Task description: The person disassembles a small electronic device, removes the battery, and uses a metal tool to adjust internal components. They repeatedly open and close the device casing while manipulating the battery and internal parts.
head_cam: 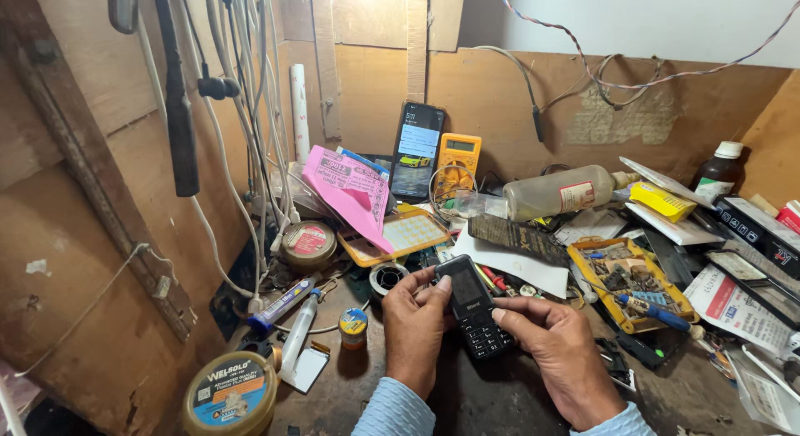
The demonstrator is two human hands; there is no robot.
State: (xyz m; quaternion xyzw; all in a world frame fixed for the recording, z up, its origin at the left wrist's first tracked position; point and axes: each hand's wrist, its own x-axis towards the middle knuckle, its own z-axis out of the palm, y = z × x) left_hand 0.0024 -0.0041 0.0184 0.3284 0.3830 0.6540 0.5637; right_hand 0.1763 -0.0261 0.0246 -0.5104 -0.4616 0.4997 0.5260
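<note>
Far left: a round solder-paste tin (231, 395) sits at the near-left edge of my bench, with a white syringe tube (297, 337) just beside it.
Left wall: a bundle of white cables (250, 94) hangs down the plywood, well apart from my hands.
Left hand (414, 321): my fingers are curled round the left side and back of the black keypad phone (472, 307), my thumb lying along its upper left edge. It is closed on the phone, not loose.
Phone: it is held up off the bench between my two hands, in the middle of the view, screen dark and facing me.
Long axis: the phone runs from upper left to lower right, screen end away from me and tilted left, keypad end nearer me and toward my right hand.
Right hand (560, 353): my thumb and fingertips pinch the right edge near the keypad; it too is closed on the phone.
Which hand is nearer: both touch it; my left bears the upper half, my right the lower.
Behind the phone: a smartphone (417, 149) stands propped against the back board, a yellow multimeter (459, 158) just beside it.
Right: a yellow parts tray (635, 284) lies near my right hand, and a brown bottle (717, 174) stands far back right.
</note>
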